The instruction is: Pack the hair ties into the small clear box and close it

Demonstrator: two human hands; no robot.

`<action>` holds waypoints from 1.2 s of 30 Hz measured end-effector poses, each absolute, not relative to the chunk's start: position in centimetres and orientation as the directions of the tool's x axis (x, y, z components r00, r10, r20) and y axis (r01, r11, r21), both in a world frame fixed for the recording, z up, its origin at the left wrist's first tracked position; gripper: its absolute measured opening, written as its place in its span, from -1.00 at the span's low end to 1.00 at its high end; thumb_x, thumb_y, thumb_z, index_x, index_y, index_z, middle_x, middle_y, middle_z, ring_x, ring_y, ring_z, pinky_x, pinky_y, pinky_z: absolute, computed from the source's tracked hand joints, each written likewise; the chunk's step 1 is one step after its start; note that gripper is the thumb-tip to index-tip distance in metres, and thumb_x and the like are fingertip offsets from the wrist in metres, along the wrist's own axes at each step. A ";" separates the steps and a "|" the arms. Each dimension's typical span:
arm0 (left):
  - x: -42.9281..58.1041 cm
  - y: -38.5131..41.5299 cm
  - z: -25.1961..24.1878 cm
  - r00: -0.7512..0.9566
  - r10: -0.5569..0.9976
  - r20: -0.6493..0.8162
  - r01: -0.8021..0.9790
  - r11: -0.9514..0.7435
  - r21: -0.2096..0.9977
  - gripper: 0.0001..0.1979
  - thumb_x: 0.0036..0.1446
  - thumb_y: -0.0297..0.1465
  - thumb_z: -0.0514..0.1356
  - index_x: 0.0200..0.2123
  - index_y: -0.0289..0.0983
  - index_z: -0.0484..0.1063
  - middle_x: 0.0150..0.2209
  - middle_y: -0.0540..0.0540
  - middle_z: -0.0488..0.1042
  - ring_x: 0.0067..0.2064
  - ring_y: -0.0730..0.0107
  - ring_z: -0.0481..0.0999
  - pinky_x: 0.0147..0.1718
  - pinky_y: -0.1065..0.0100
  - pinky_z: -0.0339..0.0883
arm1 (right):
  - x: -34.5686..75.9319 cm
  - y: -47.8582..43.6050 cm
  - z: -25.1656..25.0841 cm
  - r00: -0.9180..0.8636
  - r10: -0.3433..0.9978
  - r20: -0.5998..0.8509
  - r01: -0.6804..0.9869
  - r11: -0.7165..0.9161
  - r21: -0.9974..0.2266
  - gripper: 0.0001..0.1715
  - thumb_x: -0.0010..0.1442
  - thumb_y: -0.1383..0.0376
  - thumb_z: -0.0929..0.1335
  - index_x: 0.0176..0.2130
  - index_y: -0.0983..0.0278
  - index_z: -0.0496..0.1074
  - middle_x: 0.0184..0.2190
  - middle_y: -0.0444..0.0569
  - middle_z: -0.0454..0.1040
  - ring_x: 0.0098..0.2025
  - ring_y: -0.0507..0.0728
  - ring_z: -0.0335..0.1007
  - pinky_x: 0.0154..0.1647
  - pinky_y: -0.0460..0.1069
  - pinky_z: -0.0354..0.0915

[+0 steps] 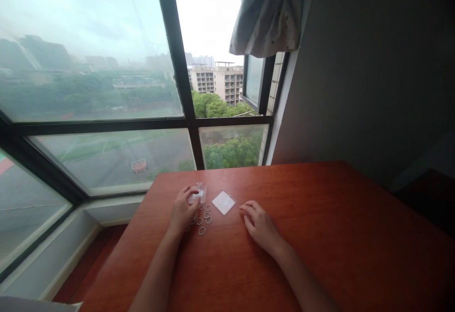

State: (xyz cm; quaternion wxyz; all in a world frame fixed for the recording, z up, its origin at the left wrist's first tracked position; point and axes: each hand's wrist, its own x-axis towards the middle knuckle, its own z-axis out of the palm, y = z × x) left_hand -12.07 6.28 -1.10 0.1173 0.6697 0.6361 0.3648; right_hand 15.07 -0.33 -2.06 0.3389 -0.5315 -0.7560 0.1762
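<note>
My left hand (pixel 183 211) is over the left part of the table, its thumb and index finger curved apart at the side of a small clear plastic box (pixel 202 193). Below and beside that hand lie several thin metal rings (pixel 202 231), some partly covered by it. To the right of the rings is a flat white square piece (pixel 223 203), turned like a diamond; what it is made of I cannot tell. My right hand (pixel 261 225) rests on the table right of the white square, not touching it, with fingers loosely bent and the thumb apart from them.
The reddish-brown wooden table (pixel 320 245) reaches a window with dark frames (pixel 192 122) at its far and left sides. A pale curtain (pixel 270 16) hangs by an opened window pane (pixel 254 82). A grey wall (pixel 355 80) stands on the right.
</note>
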 end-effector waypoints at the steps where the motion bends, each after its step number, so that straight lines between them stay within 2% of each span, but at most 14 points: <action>1: -11.5 6.1 -1.1 -0.049 0.941 0.334 0.761 -0.181 0.623 -0.77 0.08 -0.29 0.11 -0.25 -0.24 0.50 0.11 -0.22 0.36 0.17 0.09 0.35 0.11 0.13 0.27 | 15.1 -0.3 -2.1 -0.197 0.923 0.332 0.692 0.370 -0.620 -0.67 0.22 0.40 0.25 -0.06 0.20 0.45 -0.04 0.01 0.40 -0.08 0.13 0.43 -0.02 -0.01 0.33; 5: -8.9 5.4 -1.4 0.040 0.948 0.315 0.713 -0.248 0.656 -0.81 0.11 -0.33 0.10 -0.27 -0.24 0.47 0.12 -0.22 0.32 0.19 0.12 0.32 0.11 0.16 0.27 | 15.0 0.0 -2.2 -0.153 0.923 0.352 0.722 0.348 -0.598 -0.67 0.22 0.38 0.25 -0.05 0.19 0.46 0.04 0.04 0.37 0.00 0.15 0.40 0.02 0.00 0.32; 12: -4.2 4.1 -2.2 0.081 0.936 0.344 0.648 -0.311 0.695 -0.85 0.09 -0.37 0.16 -0.25 -0.24 0.45 0.13 -0.23 0.29 0.20 0.10 0.30 0.15 0.11 0.22 | 16.0 0.3 -2.0 -0.027 0.935 0.354 0.829 0.219 -0.515 -0.71 0.21 0.34 0.28 -0.09 0.18 0.49 -0.03 0.04 0.43 -0.02 0.19 0.38 0.03 0.03 0.31; 18: -0.6 2.0 -2.5 0.081 0.958 0.274 0.542 -0.272 0.795 -0.74 0.10 -0.40 0.15 -0.11 -0.26 0.41 0.22 -0.29 0.15 0.27 0.07 0.18 0.08 0.13 0.29 | 17.5 0.9 -2.7 0.046 0.938 0.343 0.879 0.126 -0.461 -0.76 0.20 0.34 0.29 -0.16 0.23 0.51 -0.02 0.06 0.43 0.00 0.21 0.34 0.05 0.04 0.27; 21: 0.3 1.4 -2.4 0.080 0.968 0.238 0.498 -0.246 0.832 -0.71 0.08 -0.40 0.17 -0.09 -0.28 0.41 0.23 -0.31 0.11 0.25 0.07 0.22 0.02 0.17 0.35 | 17.9 1.1 -3.2 0.043 0.939 0.340 0.892 0.118 -0.436 -0.73 0.18 0.36 0.29 -0.14 0.24 0.51 0.00 0.06 0.43 0.01 0.21 0.33 0.07 0.05 0.25; 23: 0.0 1.5 -2.1 0.082 0.971 0.225 0.494 -0.235 0.837 -0.73 0.06 -0.42 0.17 -0.12 -0.27 0.43 0.20 -0.29 0.16 0.23 0.08 0.25 -0.03 0.22 0.39 | 18.1 1.3 -3.4 0.048 0.938 0.343 0.893 0.114 -0.436 -0.71 0.17 0.37 0.29 -0.13 0.26 0.51 0.00 0.06 0.44 0.01 0.22 0.33 0.08 0.05 0.25; 26: -1.4 2.0 -1.5 0.145 0.964 0.222 0.565 -0.264 0.782 -0.84 0.05 -0.44 0.17 -0.24 -0.25 0.45 0.11 -0.23 0.29 0.19 0.11 0.31 -0.01 0.23 0.37 | 18.2 1.5 -3.8 0.067 0.934 0.350 0.879 0.110 -0.463 -0.71 0.16 0.38 0.28 -0.14 0.29 0.52 0.00 0.09 0.44 0.02 0.22 0.33 0.08 0.06 0.25; 29: -2.8 2.6 -0.9 0.170 0.952 0.254 0.660 -0.301 0.688 -0.87 0.08 -0.43 0.15 -0.28 -0.26 0.47 0.07 -0.23 0.34 0.12 0.11 0.38 0.05 0.17 0.32 | 18.1 1.6 -3.9 0.066 0.929 0.363 0.845 0.141 -0.516 -0.72 0.14 0.40 0.28 -0.18 0.31 0.53 -0.02 0.11 0.46 0.01 0.22 0.35 0.08 0.06 0.28; 33: -3.7 2.8 -0.5 0.212 0.941 0.263 0.731 -0.332 0.596 -0.88 0.09 -0.43 0.14 -0.35 -0.27 0.48 0.00 -0.22 0.40 -0.01 0.14 0.46 -0.01 0.18 0.34 | 17.7 1.6 -4.0 0.032 0.923 0.383 0.784 0.215 -0.583 -0.71 0.10 0.45 0.27 -0.23 0.29 0.53 -0.02 0.11 0.46 -0.01 0.20 0.38 0.04 0.06 0.33; 36: -4.0 2.7 -0.2 0.244 0.934 0.262 0.762 -0.352 0.544 -0.87 0.11 -0.42 0.13 -0.36 -0.26 0.49 -0.05 -0.20 0.42 -0.04 0.15 0.45 -0.03 0.21 0.32 | 17.5 1.5 -3.9 0.000 0.919 0.395 0.757 0.258 -0.601 -0.70 0.05 0.49 0.28 -0.26 0.28 0.53 -0.01 0.10 0.45 0.03 0.21 0.37 0.09 0.09 0.30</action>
